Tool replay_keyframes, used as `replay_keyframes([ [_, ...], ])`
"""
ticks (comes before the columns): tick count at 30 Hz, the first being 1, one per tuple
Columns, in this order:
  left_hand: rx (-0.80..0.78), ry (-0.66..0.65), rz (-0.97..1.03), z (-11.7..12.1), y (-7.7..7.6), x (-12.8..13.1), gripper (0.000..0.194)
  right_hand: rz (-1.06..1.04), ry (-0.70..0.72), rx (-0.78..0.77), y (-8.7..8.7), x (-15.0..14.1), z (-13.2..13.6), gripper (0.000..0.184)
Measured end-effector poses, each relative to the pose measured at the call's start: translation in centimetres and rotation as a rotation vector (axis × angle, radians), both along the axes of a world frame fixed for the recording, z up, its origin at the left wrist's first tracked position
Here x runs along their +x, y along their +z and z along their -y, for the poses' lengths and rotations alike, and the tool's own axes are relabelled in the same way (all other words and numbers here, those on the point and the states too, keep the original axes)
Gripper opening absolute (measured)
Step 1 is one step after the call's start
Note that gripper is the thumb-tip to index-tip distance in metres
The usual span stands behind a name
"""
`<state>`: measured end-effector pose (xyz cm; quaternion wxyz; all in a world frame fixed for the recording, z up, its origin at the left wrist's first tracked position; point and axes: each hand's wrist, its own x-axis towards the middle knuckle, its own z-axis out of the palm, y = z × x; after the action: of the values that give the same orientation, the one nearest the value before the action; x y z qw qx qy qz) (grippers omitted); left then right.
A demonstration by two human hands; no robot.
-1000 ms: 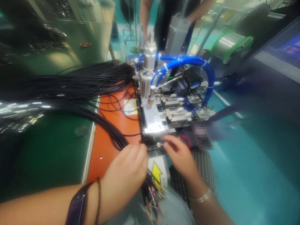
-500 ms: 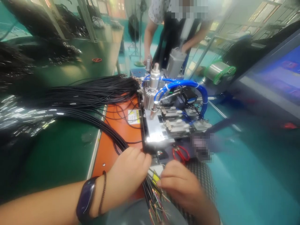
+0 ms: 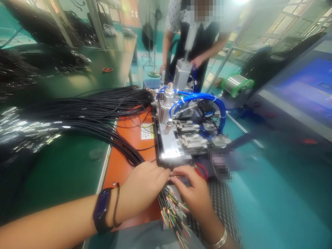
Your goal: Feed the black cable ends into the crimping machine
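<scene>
Now the left hand (image 3: pixel 144 185) clenched the black wires (image 3: pixel 121 147), while the right hand (image 3: pixel 192 195) had shifted up beside the machine (image 3: pixel 168 145), above the coloured wire ends (image 3: pixel 173 214), its grip unclear.

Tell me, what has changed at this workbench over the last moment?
The right hand has moved up and away from the coloured wire ends, toward the front of the pneumatic machine, next to the red-handled scissors. Nothing is visibly picked up or let go. The left hand stays on the black wire bundle, and the machine stays put.
</scene>
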<state>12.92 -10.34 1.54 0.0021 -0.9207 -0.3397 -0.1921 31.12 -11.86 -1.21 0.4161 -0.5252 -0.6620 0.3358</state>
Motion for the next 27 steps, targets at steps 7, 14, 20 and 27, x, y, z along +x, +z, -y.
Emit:
replay_keyframes([
  [7,-0.057,0.07,-0.116,-0.4,0.1,0.3,0.018,0.095,-0.2,0.184,-0.6,0.2,0.1,0.005],
  [14,-0.048,0.086,-0.067,-0.6,-0.2,0.1,0.012,0.146,-0.209,0.297,-0.5,-0.4,0.6,0.013],
  [20,-0.03,0.091,-0.037,-0.5,-0.2,0.1,0.012,0.209,-0.121,0.314,-0.3,-0.7,0.3,0.007],
  [27,-0.015,0.082,-0.039,-0.4,-0.6,0.1,0.01,0.163,-0.11,0.231,0.5,-0.1,-0.2,0.009],
])
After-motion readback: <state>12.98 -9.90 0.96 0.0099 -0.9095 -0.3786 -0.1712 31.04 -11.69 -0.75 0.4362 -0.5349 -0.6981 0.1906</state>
